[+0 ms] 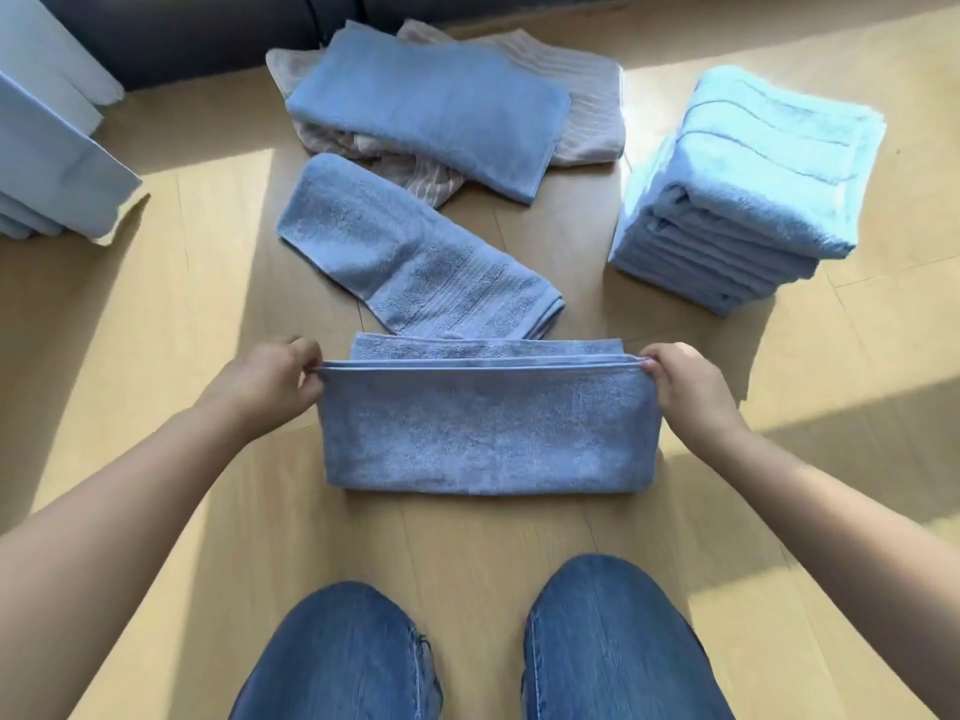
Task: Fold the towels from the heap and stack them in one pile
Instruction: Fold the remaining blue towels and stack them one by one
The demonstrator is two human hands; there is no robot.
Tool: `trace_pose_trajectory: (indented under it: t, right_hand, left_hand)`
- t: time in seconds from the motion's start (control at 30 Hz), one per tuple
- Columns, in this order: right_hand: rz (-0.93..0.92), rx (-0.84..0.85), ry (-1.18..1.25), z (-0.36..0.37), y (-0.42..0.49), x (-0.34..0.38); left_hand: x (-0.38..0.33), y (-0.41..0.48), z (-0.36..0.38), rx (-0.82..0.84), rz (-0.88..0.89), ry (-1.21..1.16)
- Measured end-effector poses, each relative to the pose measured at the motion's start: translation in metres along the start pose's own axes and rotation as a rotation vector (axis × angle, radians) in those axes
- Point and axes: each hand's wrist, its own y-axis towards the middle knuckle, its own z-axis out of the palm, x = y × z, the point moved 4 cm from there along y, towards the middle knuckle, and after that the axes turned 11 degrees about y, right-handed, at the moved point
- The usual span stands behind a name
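Towel (485, 428) lies between left hand (270, 384) and right hand (685, 389), top corners pinched.

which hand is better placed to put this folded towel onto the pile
Right, probably. The right hand pinches the folded towel at its far right corner, and the pile stands ahead on that same side. The left hand pinches the far left corner, farther from the pile.

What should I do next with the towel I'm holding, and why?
Probably lower the pinched edge onto the strip showing just beyond it, then let go. The left hand and right hand each pinch a far corner of the blue towel, which lies part folded on the floor and is still longer than those in the pile to the right.
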Motion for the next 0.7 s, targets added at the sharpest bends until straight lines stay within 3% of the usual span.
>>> trace_pose_trajectory:
  t: [0.37, 0.53, 0.63, 0.7]
  right_hand:
    - [0.082, 0.053, -0.054, 0.017, 0.054, -0.009]
    - [0.159, 0.014, -0.068, 0.024, 0.053, -0.018]
    - [0.164, 0.013, -0.027, 0.038, 0.032, -0.021]
    - [0.262, -0.001, 0.054, 0.049, 0.011, -0.024]
  left_hand:
    - [0.007, 0.053, 0.02, 0.059, -0.054, 0.056]
    - [0.007, 0.055, 0.032, -0.068, -0.396, -0.558]
    - [0.0, 0.033, 0.054, -0.097, -0.454, -0.671]
    - [-0.005, 0.011, 0.074, -0.06, -0.478, -0.739]
